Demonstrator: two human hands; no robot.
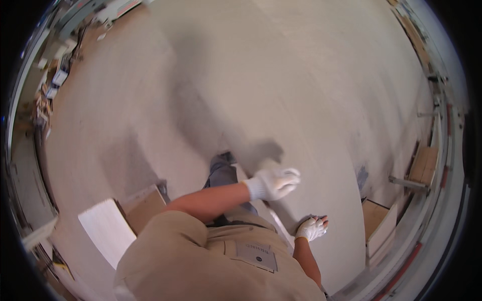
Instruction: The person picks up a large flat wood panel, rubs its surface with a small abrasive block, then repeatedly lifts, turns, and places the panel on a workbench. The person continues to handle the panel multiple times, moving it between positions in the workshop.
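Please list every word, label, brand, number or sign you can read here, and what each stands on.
Grey patch on the tan shirt: a short row of lettering, upside down in this view, above a dark round mark; I don't copy printed words.
Blue-and-white boxes at the left edge: any print is too small and blurred to read.
I can make out no other text.

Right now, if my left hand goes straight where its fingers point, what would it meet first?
Your left hand would probably pass over the pale surface and meet the brown boards at right first, though depth is unclear.
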